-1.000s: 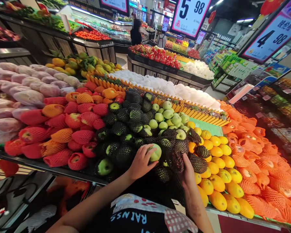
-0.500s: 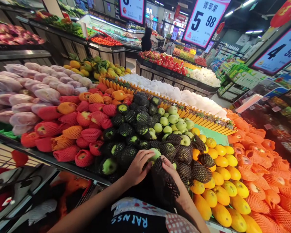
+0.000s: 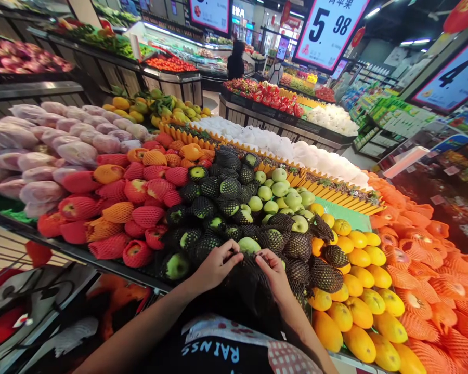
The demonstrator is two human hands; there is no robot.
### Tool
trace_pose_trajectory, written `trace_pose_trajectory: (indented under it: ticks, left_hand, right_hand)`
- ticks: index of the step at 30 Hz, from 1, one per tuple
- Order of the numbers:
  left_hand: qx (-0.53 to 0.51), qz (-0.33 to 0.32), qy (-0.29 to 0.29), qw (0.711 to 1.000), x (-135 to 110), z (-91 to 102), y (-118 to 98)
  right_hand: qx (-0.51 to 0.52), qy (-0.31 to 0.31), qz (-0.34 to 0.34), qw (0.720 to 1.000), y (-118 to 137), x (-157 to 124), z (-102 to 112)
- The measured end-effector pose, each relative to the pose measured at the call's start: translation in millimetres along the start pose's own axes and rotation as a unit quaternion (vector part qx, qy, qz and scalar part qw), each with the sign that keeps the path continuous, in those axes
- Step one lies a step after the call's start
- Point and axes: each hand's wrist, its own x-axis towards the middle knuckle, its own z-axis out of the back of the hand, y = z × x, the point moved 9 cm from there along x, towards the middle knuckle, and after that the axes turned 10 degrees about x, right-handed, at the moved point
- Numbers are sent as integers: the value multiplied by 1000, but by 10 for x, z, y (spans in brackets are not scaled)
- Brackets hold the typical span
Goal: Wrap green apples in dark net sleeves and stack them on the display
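Note:
My left hand (image 3: 218,265) pinches one side of the rim of a black foam fruit net (image 3: 253,283). Fingers of my right hand (image 3: 273,270) are closed on the rim's other side, so the net hangs between both hands in front of my dark apron. Just beyond my fingertips a bare green apple (image 3: 248,245) rests at the near edge of the heap. Around it lie several green apples in black nets (image 3: 202,206), and bare green apples (image 3: 278,189) are piled behind. The net's lower part blends into the dark clothing.
Red-netted fruit (image 3: 148,215) lies to the left, with pale wrapped fruit (image 3: 74,153) farther over. Yellow fruit (image 3: 361,311) and orange-netted fruit (image 3: 448,291) fill the right. A yellow fence strip (image 3: 335,195) runs behind. A shopping cart (image 3: 8,249) stands at lower left.
My left hand has come off the green apple, which now sits on the heap, and has taken hold of the net's rim. The net has swung in between both hands.

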Motion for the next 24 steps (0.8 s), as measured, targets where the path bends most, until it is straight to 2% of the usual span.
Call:
trace_pose_trajectory:
  ticks: [2, 4, 8, 12, 15, 19, 23, 24]
  left_hand:
    - [138, 14, -79, 987, 95, 148, 0]
    - [265, 46, -117, 956, 188, 195, -5]
    - [411, 142, -100, 895, 287, 117, 56]
    - [444, 183, -64, 875, 268, 3, 116]
    - [423, 187, -44, 885, 274, -62, 178]
    - [340, 166, -57, 924, 310, -92, 231]
    - [221, 67, -129, 964, 275, 2, 75]
    - [184, 36, -143, 972, 249, 35, 8]
  right_hand:
    - [-34, -38, 34, 998, 30, 105, 53]
    - [-75, -73, 62, 993, 45, 212, 98]
    - [-135, -99, 91, 982, 14, 355, 122]
    - [-170, -114, 111, 973, -20, 329, 117]
    - [-174, -116, 117, 971, -64, 273, 89]
    - [-164, -122, 123, 971, -122, 220, 112]
    - [-99, -165, 108, 975, -169, 183, 307]
    - [-66, -159, 101, 980, -180, 190, 332]
